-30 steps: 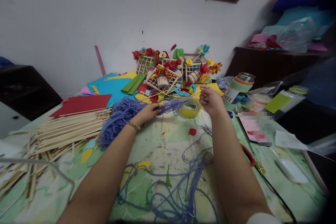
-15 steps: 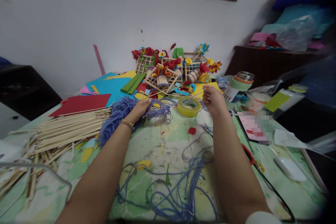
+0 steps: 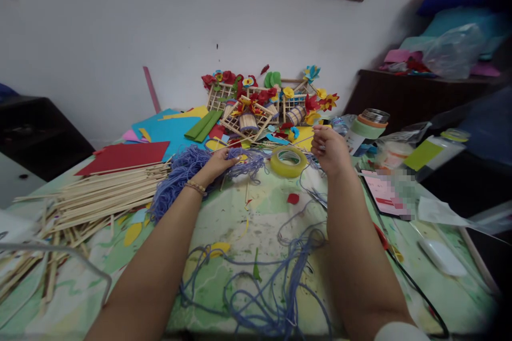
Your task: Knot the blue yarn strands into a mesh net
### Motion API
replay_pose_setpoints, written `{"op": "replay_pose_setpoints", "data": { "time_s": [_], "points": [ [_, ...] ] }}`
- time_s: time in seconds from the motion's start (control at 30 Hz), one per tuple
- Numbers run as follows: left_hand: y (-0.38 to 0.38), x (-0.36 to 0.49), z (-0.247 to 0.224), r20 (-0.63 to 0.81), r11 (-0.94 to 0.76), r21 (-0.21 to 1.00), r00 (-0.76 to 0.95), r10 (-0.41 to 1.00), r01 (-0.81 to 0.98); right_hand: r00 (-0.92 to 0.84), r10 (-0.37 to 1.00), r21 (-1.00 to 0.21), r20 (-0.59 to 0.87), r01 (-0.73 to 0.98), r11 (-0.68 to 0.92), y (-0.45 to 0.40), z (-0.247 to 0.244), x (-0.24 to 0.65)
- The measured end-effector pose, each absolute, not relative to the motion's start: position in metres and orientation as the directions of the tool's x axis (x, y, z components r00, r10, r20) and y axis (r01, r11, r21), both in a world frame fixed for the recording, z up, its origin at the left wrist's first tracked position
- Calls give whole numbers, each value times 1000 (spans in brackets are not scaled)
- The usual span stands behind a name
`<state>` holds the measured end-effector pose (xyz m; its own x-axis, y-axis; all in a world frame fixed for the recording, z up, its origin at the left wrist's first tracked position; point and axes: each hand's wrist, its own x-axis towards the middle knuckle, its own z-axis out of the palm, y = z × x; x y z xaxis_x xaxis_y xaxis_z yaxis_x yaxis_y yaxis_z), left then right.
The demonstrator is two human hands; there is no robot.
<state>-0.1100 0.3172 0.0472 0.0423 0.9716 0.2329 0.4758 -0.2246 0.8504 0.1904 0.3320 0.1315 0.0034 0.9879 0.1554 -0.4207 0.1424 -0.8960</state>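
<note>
My left hand [image 3: 216, 165] is closed on part of a tangled bundle of purple yarn [image 3: 178, 173], left of the middle. My right hand [image 3: 328, 149] is raised at the right with its fingers pinched on a thin yarn strand, which stretches leftward over a roll of yellow tape [image 3: 288, 162]. Looser loops of blue-purple yarn [image 3: 294, 277] lie on the tablecloth between my forearms. A small red paper petal [image 3: 293, 199] rests in front of the tape.
Wooden sticks [image 3: 112, 192] and red paper [image 3: 124, 158] lie left. Stick lattices with paper flowers [image 3: 248, 117] stand at the back. A green-white bottle [image 3: 366, 130], a phone [image 3: 386, 194], a white case [image 3: 442, 257] and red-handled scissors [image 3: 382, 237] are at right.
My right hand has moved slightly right and up with the strand. My left hand has shifted slightly right, its fingers a little more extended over the yarn.
</note>
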Motion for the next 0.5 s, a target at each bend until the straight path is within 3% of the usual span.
{"op": "replay_pose_setpoints", "data": {
  "time_s": [0.3, 0.5],
  "points": [
    [314, -107, 43, 167, -202, 739, 115, 979, 643, -3, 984, -877, 179, -453, 158, 329, 137, 197],
    [315, -104, 39, 161, -175, 779, 78, 984, 601, 22, 982, -871, 187, -459, 176, 329, 138, 201]
  ]
}}
